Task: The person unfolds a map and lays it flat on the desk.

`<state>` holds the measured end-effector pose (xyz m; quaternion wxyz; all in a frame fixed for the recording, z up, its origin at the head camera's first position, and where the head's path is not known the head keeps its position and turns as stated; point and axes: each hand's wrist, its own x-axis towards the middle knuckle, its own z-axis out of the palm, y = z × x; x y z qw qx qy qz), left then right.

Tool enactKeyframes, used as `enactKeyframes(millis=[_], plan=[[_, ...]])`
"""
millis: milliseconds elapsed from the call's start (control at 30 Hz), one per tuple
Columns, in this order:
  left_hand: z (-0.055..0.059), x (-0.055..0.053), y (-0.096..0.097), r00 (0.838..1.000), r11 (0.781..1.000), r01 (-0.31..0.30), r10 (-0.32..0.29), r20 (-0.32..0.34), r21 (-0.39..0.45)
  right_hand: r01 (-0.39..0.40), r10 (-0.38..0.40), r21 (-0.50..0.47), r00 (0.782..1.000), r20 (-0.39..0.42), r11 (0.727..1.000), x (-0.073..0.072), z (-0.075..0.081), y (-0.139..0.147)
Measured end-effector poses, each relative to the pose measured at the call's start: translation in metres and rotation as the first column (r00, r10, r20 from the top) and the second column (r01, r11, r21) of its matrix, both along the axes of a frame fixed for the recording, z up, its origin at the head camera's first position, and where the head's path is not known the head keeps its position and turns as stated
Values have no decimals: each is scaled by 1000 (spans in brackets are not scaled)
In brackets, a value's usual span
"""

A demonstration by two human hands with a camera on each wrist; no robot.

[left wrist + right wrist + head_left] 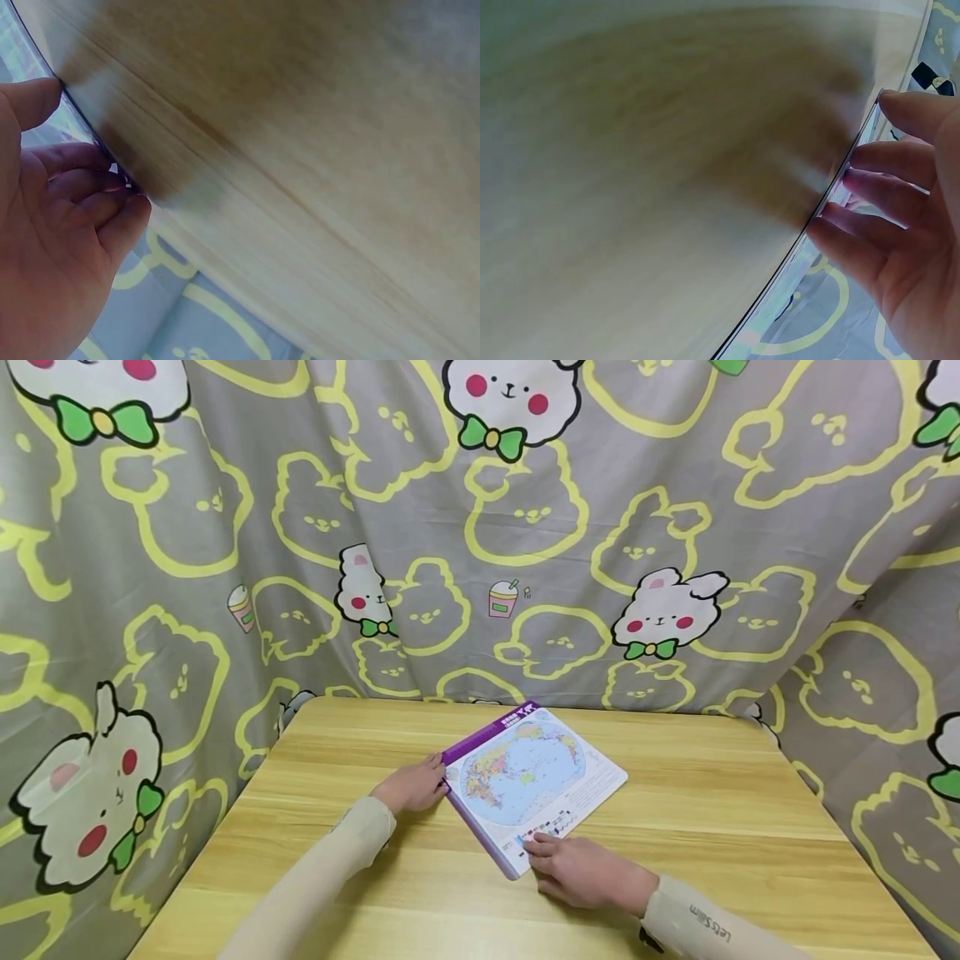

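Observation:
A thin world map board (517, 768) with purple borders and rounded corners lies at an angle on the wooden table (675, 860). My left hand (414, 783) touches its left side near the purple corner. In the left wrist view, that hand's thumb (37, 101) and fingertips meet the board's dark edge. From the lower right, my right hand (581, 868) reaches over the near margin, its fingers on the printed flags. The right wrist view shows the thumb (915, 112) and slightly bent fingers set along the same thin edge.
A grey curtain (420, 510) with yellow outlines and white cartoon animals hangs behind the table and along both sides. The map's far corner lies close to the table's back edge (637, 712).

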<state>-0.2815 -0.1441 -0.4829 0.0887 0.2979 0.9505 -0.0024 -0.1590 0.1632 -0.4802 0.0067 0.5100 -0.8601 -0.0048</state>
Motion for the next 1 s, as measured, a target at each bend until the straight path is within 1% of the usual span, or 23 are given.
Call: enactKeyframes(millis=[133, 300, 400, 533, 600, 767, 900, 1000], plan=[[0, 3, 0, 1000, 1000, 8, -8, -3, 10, 21, -21, 5, 1000, -1, 1000, 0, 0, 0], [0, 6, 0, 1000, 1000, 15, -16, -23, -6, 36, -36, -10, 999, -6, 999, 0, -2, 1], [0, 9, -1, 999, 1000, 20, -20, -25, 10, 41, -41, -22, 999, -1, 999, -1, -3, 2], [0, 15, -1, 999, 999, 30, -29, -27, 39, 54, -54, -33, 999, 5, 998, -1, -4, 3], [-1, 18, -2, 998, 998, 38, -36, -42, 42, 67, -67, -31, 998, 6, 997, -2, -5, 4], [-3, 24, -1, 996, 999, 41, -39, -83, 28, 87, -87, -45, 996, 3, 995, -2, -6, 7], [-3, 31, 1, 994, 999, 43, -42, -97, 8, 79, -80, -70, 997, -16, 994, -2, -8, 8], [-3, 35, 1, 994, 999, 44, -43, -99, 7, 82, -84, -70, 996, -24, 994, -3, -9, 10]])
